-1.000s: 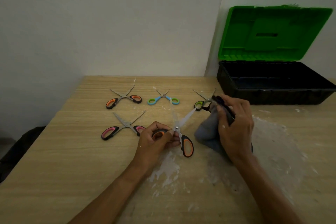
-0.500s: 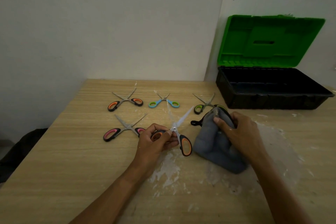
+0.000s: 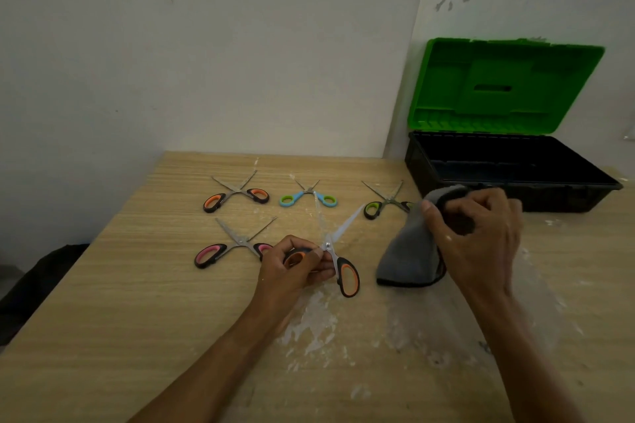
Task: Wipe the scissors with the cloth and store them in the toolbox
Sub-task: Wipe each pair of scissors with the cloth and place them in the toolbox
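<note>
Head view: my left hand (image 3: pixel 292 268) is pinching the splayed orange scissors (image 3: pixel 346 275) over the table (image 3: pixel 137 285), my right hand (image 3: pixel 481 237) is clutching the cloth (image 3: pixel 405 251) beside them; wiping along open blades may be risking a cut.

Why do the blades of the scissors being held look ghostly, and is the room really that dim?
Head view: the held scissors show motion-blurred blades, while the pink-handled scissors on the table look sharp; head view again: light is dim and flat, shadows soft, the toolbox interior nearly black.
</note>
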### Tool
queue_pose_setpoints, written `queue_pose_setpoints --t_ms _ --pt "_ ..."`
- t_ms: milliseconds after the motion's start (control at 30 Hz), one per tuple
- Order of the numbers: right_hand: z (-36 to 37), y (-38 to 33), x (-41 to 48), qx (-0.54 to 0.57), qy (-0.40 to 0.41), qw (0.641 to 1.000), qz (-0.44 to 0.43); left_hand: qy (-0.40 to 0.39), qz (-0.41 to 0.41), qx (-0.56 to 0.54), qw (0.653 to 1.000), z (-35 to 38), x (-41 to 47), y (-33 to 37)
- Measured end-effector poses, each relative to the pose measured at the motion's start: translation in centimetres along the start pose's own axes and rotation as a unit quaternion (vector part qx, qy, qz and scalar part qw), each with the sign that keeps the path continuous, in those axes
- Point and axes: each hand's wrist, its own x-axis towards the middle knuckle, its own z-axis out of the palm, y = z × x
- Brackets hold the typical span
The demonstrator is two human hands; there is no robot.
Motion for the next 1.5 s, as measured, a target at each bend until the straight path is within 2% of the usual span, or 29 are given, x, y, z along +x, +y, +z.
queue_pose_setpoints --t_ms 67,133,233,300,400,567,667,867,967,1100,1167,1233,1300,1367,1433,1500 --pt "-0.1 0.3 0.0 -0.074 0.025 0.996 -0.037 -0.001 0.005 0.005 1.000 0.0 -0.1 0.1" --pt "0.2 0.2 -0.1 -0.064 0.009 0.995 -0.072 0.001 0.010 0.012 1.000 0.1 -0.1 0.1" --pt "0.6 -0.8 -0.3 0.108 -0.095 0.989 -0.040 0.002 0.015 0.026 1.000 0.1 0.0 0.2" --pt "0.6 -1.7 -0.5 0.169 -0.138 0.976 -0.018 0.006 0.020 0.035 0.999 0.2 0.0 0.1" --pt "0.7 -2.6 -0.8 0.128 -0.199 0.971 -0.035 0.017 0.026 0.049 0.998 0.1 -0.1 -0.1" --pt "1.1 -4.2 -1.2 0.083 -0.315 0.941 -0.094 0.008 0.037 0.058 0.998 0.0 -0.1 -0.3" --pt "1.6 -5.3 -1.8 0.109 -0.304 0.939 -0.118 0.005 0.042 0.060 0.997 0.0 -0.2 -0.4" --pt "2.3 -6.9 -2.9 0.154 -0.293 0.943 -0.042 0.019 0.041 0.074 0.996 0.1 -0.3 -0.3" --pt "3.4 -7.0 -4.0 0.141 -0.259 0.953 -0.068 0.018 0.047 0.072 0.996 0.1 -0.4 -0.2" --pt "5.5 -7.5 -6.5 0.129 -0.349 0.928 -0.030 0.013 0.067 0.101 0.993 0.1 -0.5 -0.3" --pt "5.0 -7.5 -6.2 0.122 -0.331 0.935 -0.041 0.014 0.069 0.109 0.992 0.1 -0.5 -0.3" --pt "4.3 -7.2 -5.2 0.093 -0.245 0.962 -0.075 0.014 0.063 0.102 0.993 0.1 -0.5 -0.3" --pt "3.9 -7.5 -4.8 0.071 -0.201 0.973 -0.085 0.017 0.066 0.101 0.993 0.1 -0.4 -0.3" --pt "4.0 -8.0 -5.3 0.049 -0.236 0.965 -0.103 0.019 0.076 0.110 0.991 0.0 -0.5 -0.4" --pt "4.3 -7.9 -6.0 0.007 -0.280 0.947 -0.158 0.020 0.089 0.126 0.988 -0.1 -0.5 -0.6" --pt "4.2 -7.7 -6.2 -0.015 -0.246 0.945 -0.213 0.021 0.108 0.159 0.981 -0.3 -0.4 -0.6"
